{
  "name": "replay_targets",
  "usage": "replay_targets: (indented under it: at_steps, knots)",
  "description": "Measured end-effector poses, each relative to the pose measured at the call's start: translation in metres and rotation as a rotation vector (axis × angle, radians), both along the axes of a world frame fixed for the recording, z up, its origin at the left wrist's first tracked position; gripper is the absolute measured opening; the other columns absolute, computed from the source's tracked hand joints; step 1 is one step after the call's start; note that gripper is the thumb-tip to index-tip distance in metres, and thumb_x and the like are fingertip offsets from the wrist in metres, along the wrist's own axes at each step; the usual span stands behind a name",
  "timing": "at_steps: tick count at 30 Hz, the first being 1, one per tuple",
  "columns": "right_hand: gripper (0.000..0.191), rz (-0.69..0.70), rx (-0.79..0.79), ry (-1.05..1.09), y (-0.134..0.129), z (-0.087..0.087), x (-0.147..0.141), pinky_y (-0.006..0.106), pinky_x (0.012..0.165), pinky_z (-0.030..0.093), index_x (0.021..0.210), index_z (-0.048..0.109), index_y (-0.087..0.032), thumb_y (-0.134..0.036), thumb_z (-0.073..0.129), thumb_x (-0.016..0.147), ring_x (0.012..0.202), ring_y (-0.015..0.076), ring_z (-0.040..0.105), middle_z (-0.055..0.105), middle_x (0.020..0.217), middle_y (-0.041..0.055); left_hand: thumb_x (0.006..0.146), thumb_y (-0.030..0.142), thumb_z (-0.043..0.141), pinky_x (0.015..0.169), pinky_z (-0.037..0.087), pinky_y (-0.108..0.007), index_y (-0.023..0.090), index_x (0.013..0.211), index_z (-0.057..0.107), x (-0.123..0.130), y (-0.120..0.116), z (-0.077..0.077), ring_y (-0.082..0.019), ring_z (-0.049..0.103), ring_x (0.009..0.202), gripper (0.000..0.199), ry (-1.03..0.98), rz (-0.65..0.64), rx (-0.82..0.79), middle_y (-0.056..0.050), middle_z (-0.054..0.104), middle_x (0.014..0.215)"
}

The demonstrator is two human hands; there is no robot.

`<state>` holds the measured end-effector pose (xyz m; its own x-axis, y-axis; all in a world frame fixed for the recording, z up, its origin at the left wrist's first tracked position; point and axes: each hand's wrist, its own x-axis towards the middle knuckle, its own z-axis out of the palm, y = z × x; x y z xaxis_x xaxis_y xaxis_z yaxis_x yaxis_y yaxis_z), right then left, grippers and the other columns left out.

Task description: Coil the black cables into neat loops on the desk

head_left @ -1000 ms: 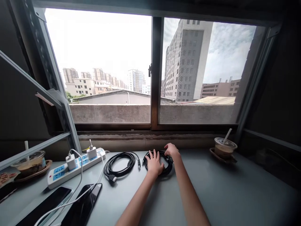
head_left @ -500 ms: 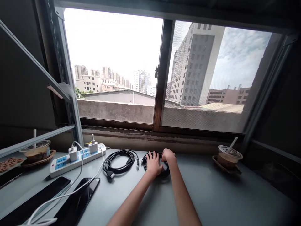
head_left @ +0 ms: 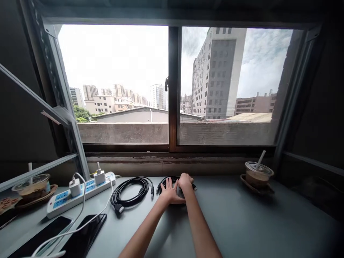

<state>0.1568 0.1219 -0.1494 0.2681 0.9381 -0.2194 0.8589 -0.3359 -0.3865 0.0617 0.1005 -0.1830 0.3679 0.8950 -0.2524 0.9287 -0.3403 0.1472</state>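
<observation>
Near the far edge of a pale grey-blue tabletop (head_left: 242, 218), just below the brown-framed sliding window (head_left: 173, 118), lies a round coil of thin black cable (head_left: 162, 184), partly hidden by both hands. The left hand (head_left: 169, 194) rests on it with fingers and thumb spread; the right hand (head_left: 185, 180) is curled over its right side, and whether it pinches any cable I cannot tell. Just left sits a second, larger coil of black cable (head_left: 116, 195) with black plugs. Farther left stand a white power strip with blue sockets (head_left: 87, 187) and two flat black phones (head_left: 83, 234), crossed by white charging cables (head_left: 84, 200). Well to the right, a clear lidded cup of brown drink (head_left: 258, 175) stands on a brown dish (head_left: 264, 190)
</observation>
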Motion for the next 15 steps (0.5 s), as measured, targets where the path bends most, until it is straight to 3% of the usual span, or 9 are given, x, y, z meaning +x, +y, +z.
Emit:
replay_targets:
  at_steps: [8, 15]
  knots:
    - [0.021, -0.078, 0.092, 0.109, 0.001, 0.006, 0.018, 0.035, 0.081, 0.049, 0.093, 0.062, -0.011, -0.028, 0.062, 0.082, 0.094, 0.0170, 0.060, 0.063, 0.102, 0.0071, 0.057, 0.076, 0.045, 0.103, 0.001, -0.061, 0.012, 0.144, -0.002, 0.005, -0.007, 0.008, -0.035, -0.013, 0.134, 0.119, 0.068, 0.034, 0.026, -0.021, -0.011, 0.148]
    - [0.030, -0.073, 0.163, 0.071, -0.002, 0.006, 0.038, 0.027, 0.070, 0.052, 0.070, 0.066, -0.013, -0.024, 0.083, 0.048, 0.085, 0.0205, 0.066, 0.069, 0.081, 0.0059, 0.048, 0.085, 0.044, 0.104, -0.001, -0.059, 0.012, 0.144, -0.001, 0.003, -0.012, 0.008, -0.035, -0.012, 0.134, 0.130, -0.034, 0.071, 0.018, -0.021, -0.009, 0.148]
